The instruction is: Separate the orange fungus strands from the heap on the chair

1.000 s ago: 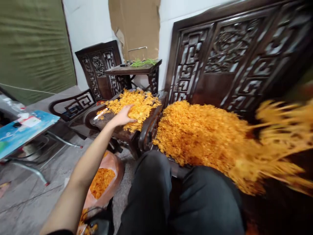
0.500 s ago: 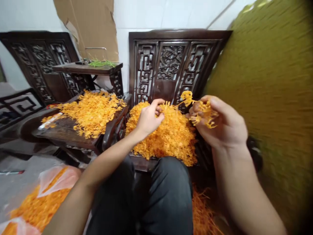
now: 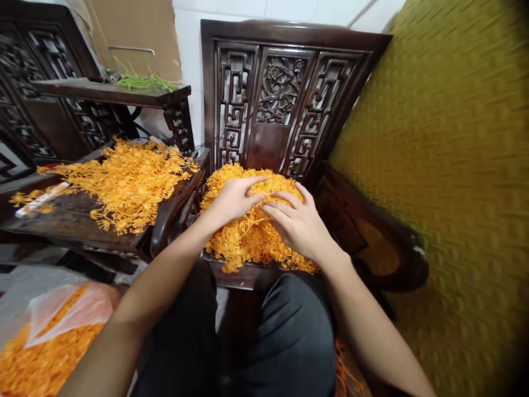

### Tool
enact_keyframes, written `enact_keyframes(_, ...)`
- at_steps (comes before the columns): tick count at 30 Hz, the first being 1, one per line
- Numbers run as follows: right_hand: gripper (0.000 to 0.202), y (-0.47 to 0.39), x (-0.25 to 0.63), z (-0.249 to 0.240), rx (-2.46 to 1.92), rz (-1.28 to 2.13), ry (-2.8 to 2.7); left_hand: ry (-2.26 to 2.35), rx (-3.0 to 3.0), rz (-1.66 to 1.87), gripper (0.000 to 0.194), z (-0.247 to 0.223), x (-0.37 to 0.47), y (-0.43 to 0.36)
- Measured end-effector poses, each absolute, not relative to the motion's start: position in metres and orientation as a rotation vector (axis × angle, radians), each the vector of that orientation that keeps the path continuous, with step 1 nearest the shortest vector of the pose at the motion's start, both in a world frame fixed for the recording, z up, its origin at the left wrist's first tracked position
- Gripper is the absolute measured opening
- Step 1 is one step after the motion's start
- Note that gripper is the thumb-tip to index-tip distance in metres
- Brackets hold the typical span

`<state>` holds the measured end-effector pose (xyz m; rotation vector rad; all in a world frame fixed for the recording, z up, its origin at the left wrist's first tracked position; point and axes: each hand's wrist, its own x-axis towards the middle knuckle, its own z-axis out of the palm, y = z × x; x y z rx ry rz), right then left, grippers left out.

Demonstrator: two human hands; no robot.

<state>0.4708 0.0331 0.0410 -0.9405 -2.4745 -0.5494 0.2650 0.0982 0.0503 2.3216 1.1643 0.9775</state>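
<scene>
A heap of orange plastic-looking sprigs [image 3: 248,242] with thin stems and small branching heads sits on a dark carved wooden chair before me. My left hand [image 3: 237,199] is over the heap's left side, its thumb and forefinger apart. Close beside it, my right hand [image 3: 295,220] reaches in from the right with fingers spread and bent towards the left fingertips. Thin orange stems run below the two hands. Whether any stem is pinched under the right fingers is hidden.
On a wooden seat [image 3: 78,218] to the left lies another orange pile [image 3: 128,184]. Green stems [image 3: 144,82] rest on a small side table [image 3: 103,94]. A plastic bag [image 3: 70,309] of orange pieces stands lower left. A yellow-green textured sheet [image 3: 454,165] rises at right.
My right hand has come down and left from beside the chair onto the heap, near my left hand. The sprig it held up is no longer distinct. The view has shifted.
</scene>
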Motion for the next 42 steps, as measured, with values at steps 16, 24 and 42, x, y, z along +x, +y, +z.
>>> enact_keyframes(16, 0.026, 0.079, 0.454, 0.038, -1.135, -0.288, -2.119, 0.961, 2.529, 1.251, 0.034, 0.029, 0.262, 0.099)
enact_keyframes(24, 0.017, 0.091, 0.482, 0.015, -1.241, -0.073, -2.253, 1.146, 2.673, 0.888, 0.022, 0.022, 0.261, 0.112)
enact_keyframes(42, 0.038, 0.086, 0.505, -0.008, -1.402, 0.387, -1.784, 0.918, 2.075, 0.721, 0.035, 0.020, 0.273, 0.107)
